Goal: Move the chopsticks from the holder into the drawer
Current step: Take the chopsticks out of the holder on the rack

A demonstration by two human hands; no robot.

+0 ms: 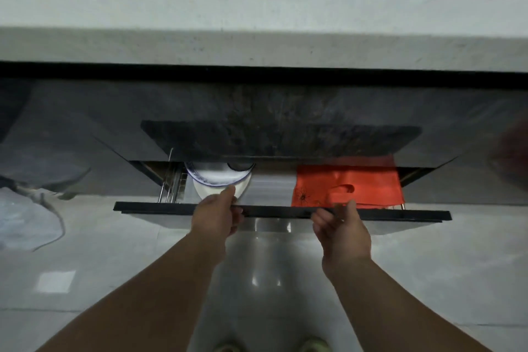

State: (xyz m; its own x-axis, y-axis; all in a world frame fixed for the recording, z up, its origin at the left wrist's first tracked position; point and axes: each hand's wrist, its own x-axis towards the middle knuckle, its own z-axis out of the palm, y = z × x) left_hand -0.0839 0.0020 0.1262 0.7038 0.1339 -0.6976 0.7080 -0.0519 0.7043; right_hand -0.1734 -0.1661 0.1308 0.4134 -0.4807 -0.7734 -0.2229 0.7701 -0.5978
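Note:
A drawer stands partly pulled out below the grey countertop, its dark front panel (160, 207) running across the middle of the view. My left hand (215, 216) grips the panel's top edge, thumb over the rim. My right hand (341, 230) holds the same edge further right, fingers curled around it. Inside the drawer lie white plates with blue rims (218, 181), a wire rack (171, 184) at the left and a red plastic bag (347, 183) at the right. No chopsticks or holder are in view.
The light countertop (257, 26) spans the top, with dark shapes behind it. A pale plastic bag (25, 220) lies on the glossy tiled floor (85, 266) at the left. My feet (271, 347) show at the bottom edge.

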